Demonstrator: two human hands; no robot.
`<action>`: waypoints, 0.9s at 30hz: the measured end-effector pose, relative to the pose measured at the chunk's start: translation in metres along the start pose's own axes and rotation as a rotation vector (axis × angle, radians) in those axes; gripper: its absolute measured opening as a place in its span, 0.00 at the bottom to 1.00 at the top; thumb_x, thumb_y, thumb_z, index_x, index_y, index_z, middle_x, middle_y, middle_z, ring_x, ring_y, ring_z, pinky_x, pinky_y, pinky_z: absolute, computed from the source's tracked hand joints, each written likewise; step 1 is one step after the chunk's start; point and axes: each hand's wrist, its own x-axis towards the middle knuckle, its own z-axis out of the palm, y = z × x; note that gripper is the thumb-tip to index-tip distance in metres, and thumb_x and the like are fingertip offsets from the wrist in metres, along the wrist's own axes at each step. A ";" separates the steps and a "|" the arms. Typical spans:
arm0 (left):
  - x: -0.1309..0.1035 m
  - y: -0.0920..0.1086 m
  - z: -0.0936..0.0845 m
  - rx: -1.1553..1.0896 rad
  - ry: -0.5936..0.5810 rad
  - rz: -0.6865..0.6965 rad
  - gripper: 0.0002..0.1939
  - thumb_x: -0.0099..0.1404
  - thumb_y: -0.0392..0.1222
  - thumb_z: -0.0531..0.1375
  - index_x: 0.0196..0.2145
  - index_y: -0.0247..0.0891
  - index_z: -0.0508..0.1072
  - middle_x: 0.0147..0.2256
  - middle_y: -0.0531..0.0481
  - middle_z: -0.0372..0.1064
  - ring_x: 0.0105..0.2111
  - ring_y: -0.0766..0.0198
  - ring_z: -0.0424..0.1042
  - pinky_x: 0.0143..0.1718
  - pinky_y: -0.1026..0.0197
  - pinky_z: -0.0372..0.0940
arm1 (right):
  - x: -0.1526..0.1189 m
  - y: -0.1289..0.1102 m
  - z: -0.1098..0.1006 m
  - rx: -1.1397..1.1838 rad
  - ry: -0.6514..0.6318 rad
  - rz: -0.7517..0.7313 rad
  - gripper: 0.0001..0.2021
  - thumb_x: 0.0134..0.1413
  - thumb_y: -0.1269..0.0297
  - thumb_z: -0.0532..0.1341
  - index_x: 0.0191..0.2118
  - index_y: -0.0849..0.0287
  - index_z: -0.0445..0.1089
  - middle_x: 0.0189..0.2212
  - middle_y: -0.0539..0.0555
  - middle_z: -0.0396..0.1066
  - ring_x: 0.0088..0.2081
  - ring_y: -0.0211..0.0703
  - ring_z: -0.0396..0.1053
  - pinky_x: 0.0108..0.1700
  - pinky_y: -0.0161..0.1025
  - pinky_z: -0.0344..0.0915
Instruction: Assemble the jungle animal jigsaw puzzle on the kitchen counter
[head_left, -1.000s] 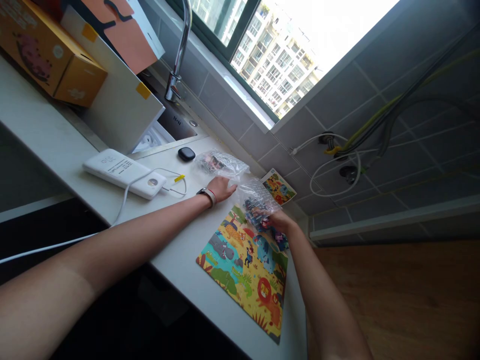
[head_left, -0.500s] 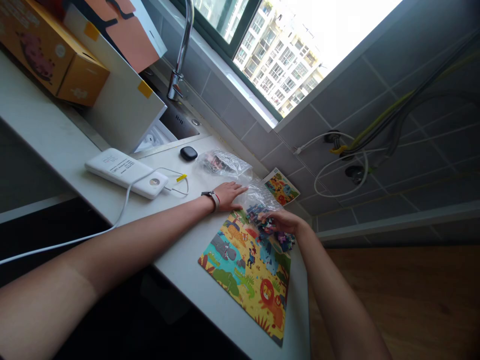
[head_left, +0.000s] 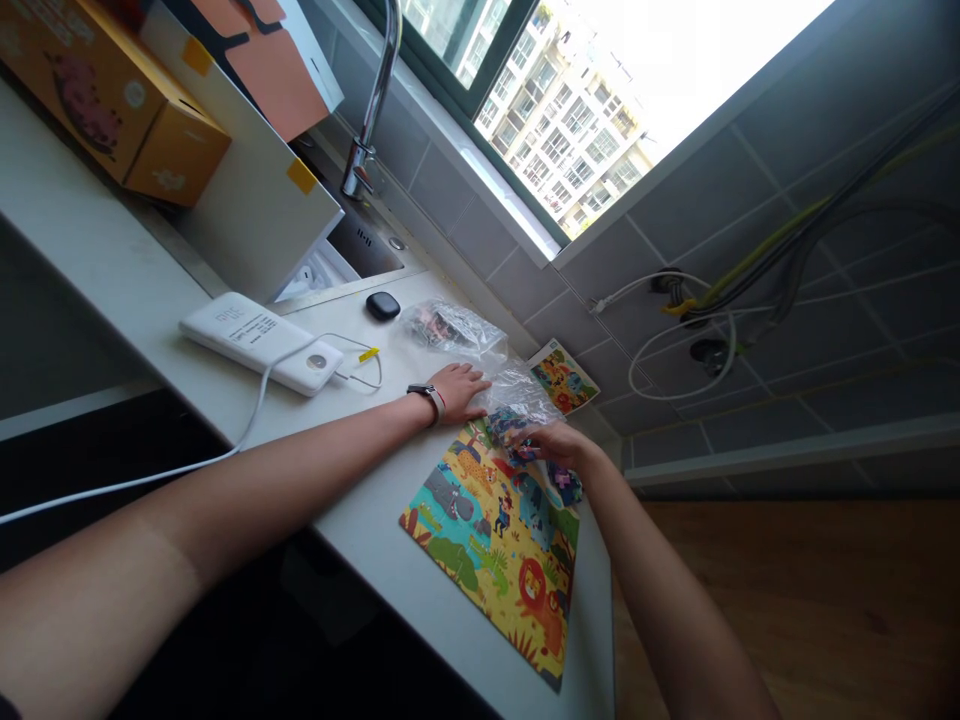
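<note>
A colourful animal puzzle lies flat on the white counter. My left hand rests on the counter with its fingers spread, by the puzzle's upper left corner and the edge of a clear plastic bag. Over the puzzle's upper edge, my right hand has its fingers curled at a heap of dark puzzle pieces. Whether a piece is in its fingertips is too small to tell. Part of the heap is under the bag and behind my right hand.
A small picture card leans near the tiled wall. Further left are a second bagged bundle, a black oval case, a white power bank with its cable, a sink and boxes.
My right hand has moved slightly left and up over the dark pieces, and some of them have shifted. My left hand stays in place. The view has shifted a little.
</note>
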 end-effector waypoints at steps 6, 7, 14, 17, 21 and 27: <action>-0.001 0.003 -0.004 -0.004 0.000 -0.036 0.31 0.71 0.58 0.59 0.66 0.39 0.68 0.64 0.37 0.66 0.62 0.45 0.65 0.63 0.45 0.55 | -0.009 0.004 0.001 0.071 -0.028 -0.117 0.13 0.39 0.69 0.77 0.35 0.61 0.79 0.35 0.55 0.82 0.36 0.41 0.78 0.34 0.32 0.75; -0.002 0.004 -0.004 0.001 0.002 -0.058 0.31 0.72 0.57 0.59 0.66 0.39 0.68 0.64 0.37 0.67 0.61 0.44 0.65 0.64 0.44 0.55 | -0.012 0.005 -0.002 0.087 -0.025 -0.130 0.13 0.40 0.68 0.78 0.35 0.60 0.79 0.35 0.55 0.82 0.36 0.41 0.78 0.34 0.32 0.75; -0.004 0.006 -0.008 0.027 0.059 -0.306 0.27 0.72 0.58 0.57 0.61 0.41 0.73 0.58 0.37 0.72 0.60 0.39 0.65 0.62 0.38 0.51 | -0.039 0.024 -0.057 0.151 0.065 -0.090 0.12 0.46 0.70 0.76 0.39 0.59 0.79 0.37 0.56 0.82 0.33 0.40 0.79 0.34 0.33 0.76; -0.004 0.004 -0.011 0.045 0.082 -0.414 0.25 0.73 0.55 0.56 0.58 0.37 0.75 0.58 0.34 0.71 0.59 0.39 0.65 0.62 0.40 0.52 | -0.044 0.040 -0.084 0.196 0.198 -0.095 0.09 0.48 0.73 0.74 0.37 0.59 0.79 0.36 0.55 0.83 0.33 0.40 0.79 0.34 0.32 0.75; -0.006 0.002 -0.014 0.098 0.119 -0.484 0.26 0.73 0.55 0.55 0.55 0.31 0.76 0.58 0.30 0.71 0.60 0.37 0.64 0.62 0.39 0.50 | -0.040 0.063 -0.103 0.242 0.399 -0.050 0.06 0.49 0.75 0.72 0.32 0.60 0.77 0.30 0.54 0.81 0.29 0.40 0.77 0.32 0.32 0.75; -0.007 -0.001 -0.012 0.113 0.168 -0.478 0.27 0.73 0.56 0.53 0.53 0.31 0.77 0.56 0.30 0.72 0.60 0.34 0.64 0.62 0.36 0.49 | -0.034 0.082 -0.108 0.212 0.520 -0.037 0.10 0.43 0.73 0.74 0.32 0.58 0.74 0.28 0.53 0.80 0.28 0.41 0.76 0.30 0.34 0.75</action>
